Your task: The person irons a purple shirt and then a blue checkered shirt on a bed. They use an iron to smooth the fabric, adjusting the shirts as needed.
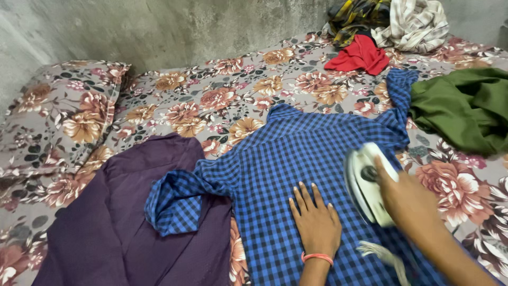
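A blue checked shirt [296, 159] lies spread flat on a flowered bedsheet [222, 95]. My left hand [316, 220] rests palm down on the shirt's lower middle, fingers together, with an orange band on the wrist. My right hand [407, 198] grips a white clothes iron [366, 182], blurred with motion, on the shirt's right side. The iron's braided cord [383, 257] trails down toward the bottom edge. One shirt sleeve [177, 198] is folded over at the left.
A purple garment [121, 222] lies at the left, partly under the sleeve. A green cloth [465, 106] sits at the right. A red cloth [360, 55] and a heap of patterned clothes [391, 21] lie by the grey wall. A flowered pillow [58, 122] is at far left.
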